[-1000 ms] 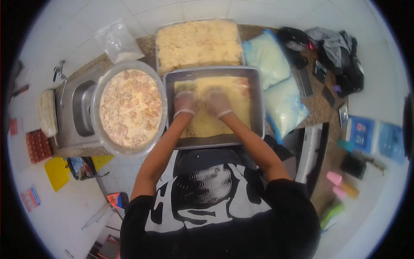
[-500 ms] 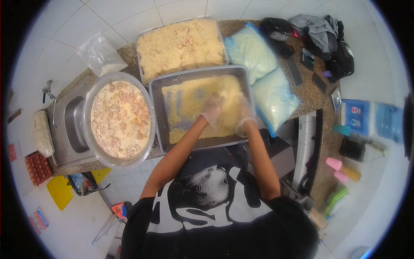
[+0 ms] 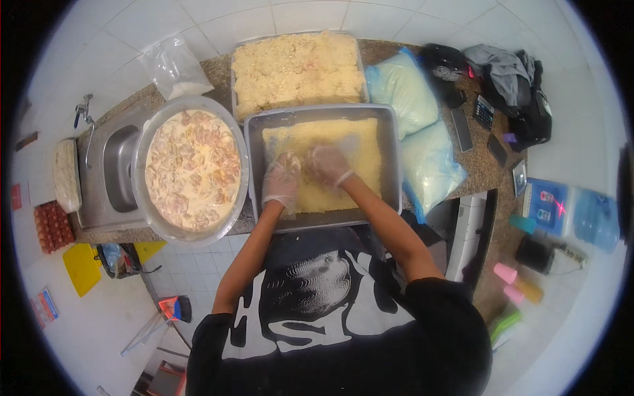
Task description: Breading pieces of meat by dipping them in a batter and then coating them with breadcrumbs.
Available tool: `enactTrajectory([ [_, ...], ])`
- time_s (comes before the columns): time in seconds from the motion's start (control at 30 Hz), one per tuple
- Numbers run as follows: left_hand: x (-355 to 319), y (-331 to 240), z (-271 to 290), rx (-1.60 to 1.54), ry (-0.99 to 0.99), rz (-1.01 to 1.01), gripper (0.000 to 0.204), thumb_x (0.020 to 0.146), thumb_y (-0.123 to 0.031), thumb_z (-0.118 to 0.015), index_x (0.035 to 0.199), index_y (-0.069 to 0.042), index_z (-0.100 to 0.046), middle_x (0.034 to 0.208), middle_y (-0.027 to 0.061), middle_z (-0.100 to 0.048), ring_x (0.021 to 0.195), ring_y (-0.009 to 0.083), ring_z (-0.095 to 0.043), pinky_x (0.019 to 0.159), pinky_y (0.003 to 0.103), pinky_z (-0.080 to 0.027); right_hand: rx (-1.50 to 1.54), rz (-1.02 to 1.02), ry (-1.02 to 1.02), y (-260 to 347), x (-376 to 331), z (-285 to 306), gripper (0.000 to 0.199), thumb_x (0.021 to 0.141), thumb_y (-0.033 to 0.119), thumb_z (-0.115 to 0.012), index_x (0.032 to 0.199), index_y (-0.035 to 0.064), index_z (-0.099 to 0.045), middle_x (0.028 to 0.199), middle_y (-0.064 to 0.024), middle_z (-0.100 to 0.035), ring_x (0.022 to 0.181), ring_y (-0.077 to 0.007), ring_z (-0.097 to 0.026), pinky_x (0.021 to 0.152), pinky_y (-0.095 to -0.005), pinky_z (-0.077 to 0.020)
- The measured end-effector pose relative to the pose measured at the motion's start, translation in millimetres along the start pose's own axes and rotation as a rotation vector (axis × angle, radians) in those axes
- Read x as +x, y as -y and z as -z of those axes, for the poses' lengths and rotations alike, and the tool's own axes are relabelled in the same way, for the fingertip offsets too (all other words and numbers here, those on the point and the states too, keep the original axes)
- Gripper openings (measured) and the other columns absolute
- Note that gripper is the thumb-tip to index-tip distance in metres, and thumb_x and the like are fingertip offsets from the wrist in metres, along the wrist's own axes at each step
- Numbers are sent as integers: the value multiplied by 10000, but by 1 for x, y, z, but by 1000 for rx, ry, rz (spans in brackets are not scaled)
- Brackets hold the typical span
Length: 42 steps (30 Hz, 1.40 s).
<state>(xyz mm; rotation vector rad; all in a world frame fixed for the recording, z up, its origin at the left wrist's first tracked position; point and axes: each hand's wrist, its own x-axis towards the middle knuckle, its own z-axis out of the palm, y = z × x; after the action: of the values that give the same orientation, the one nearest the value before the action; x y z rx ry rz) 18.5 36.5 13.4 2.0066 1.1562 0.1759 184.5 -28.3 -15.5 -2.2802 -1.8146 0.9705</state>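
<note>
Both my hands wear clear plastic gloves and work inside a deep grey tray (image 3: 389, 165) spread with yellow crumbs (image 3: 360, 181). My left hand (image 3: 282, 177) lies over the left part of the crumbs, its fingers stretched out and dusted with them. Close to its right, my right hand (image 3: 329, 165) is down at the crumb layer, with its fingertips hidden and somewhat smeared. A patch of grey tray floor shows just beyond it. To the left stands a large round metal bowl (image 3: 140, 191) filled with raw meat pieces (image 3: 191, 168) in a creamy liquid.
Behind the tray, a second tray (image 3: 234, 86) holds heaped crumb-coated food (image 3: 297, 72). Two crumb-filled blue plastic bags (image 3: 403, 92) lie to the right, near phones, a calculator (image 3: 484, 112) and dark cloth (image 3: 522, 86). A sink (image 3: 121, 168) and egg tray (image 3: 53, 228) are at left.
My hands have moved left across the tray. The crumbs there now lie more evenly, covering most of the bare patches at the left. The whole view has shifted slightly.
</note>
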Motion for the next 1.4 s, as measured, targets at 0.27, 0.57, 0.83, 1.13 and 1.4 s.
enactTrajectory([
  [0.27,4,27,-7,-30,-161,-30,348,856,-240,-571,1178,-109,-545,993,194,-613,906,342,-597,799,417,-462,-190,-137,-300,0,30,-8,535,941,483,-324,1368,183,-442,1385,-160,-427,1297,-374,-325,1116,-520,-128],
  [0.57,-3,25,1,184,-33,-4,456,881,-314,-509,1269,-76,-485,1069,281,-557,992,417,-557,898,471,-427,371,-126,-43,-16,-39,26,768,672,479,-731,1218,-26,-538,1093,-235,-623,958,-328,-619,874,-373,-475],
  [0.83,-2,21,3,98,-194,36,358,894,-274,-504,1184,-71,-552,1130,233,-569,999,389,-570,852,454,-452,183,-118,-310,21,-48,44,446,732,364,-706,1059,65,-654,1057,-133,-656,966,-301,-607,844,-374,-469],
  [1.13,-30,-38,-9,394,687,-4,364,765,-171,-534,1049,37,-626,1051,276,-613,942,405,-612,844,490,-469,174,-157,76,-40,-105,-42,474,878,428,-498,1075,11,-610,1038,-256,-615,1006,-365,-598,862,-461,-454],
  [1.4,-29,-16,25,94,118,-154,391,773,-91,-494,1145,17,-545,1120,281,-555,1082,411,-509,921,441,-426,66,-200,-493,16,-2,11,452,913,407,-422,971,35,-673,931,-262,-637,921,-385,-610,871,-469,-434],
])
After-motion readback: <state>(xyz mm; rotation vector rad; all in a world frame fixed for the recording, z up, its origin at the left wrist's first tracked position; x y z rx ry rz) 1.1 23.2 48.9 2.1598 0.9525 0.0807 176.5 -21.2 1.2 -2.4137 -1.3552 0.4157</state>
